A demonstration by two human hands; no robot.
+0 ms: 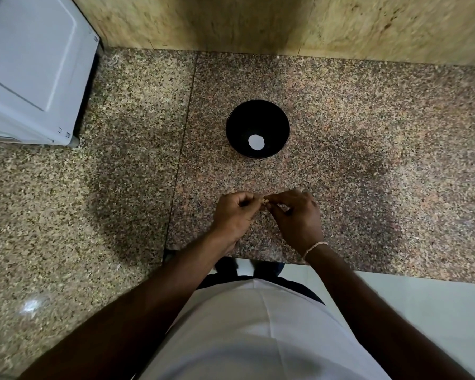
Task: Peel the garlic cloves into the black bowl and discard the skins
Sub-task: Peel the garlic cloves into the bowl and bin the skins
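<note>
Both hands, left [235, 212] and right [296, 215], pinch one clove [264, 202] between fingertips; bowl [257, 128] sits well beyond.

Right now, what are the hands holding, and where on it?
Both hands, left and right, pinch a small garlic clove between their fingertips, one from each side.

The garlic clove [264, 202] pinched between the left hand [237, 212] and right hand [296, 215] is mostly covered by fingertips and too small to tell peeled from unpeeled. The white object [256, 142] in the black bowl [257, 111] is overexposed, its form unreadable. The white appliance [33, 64] is cut off by the left and top edges.
</note>
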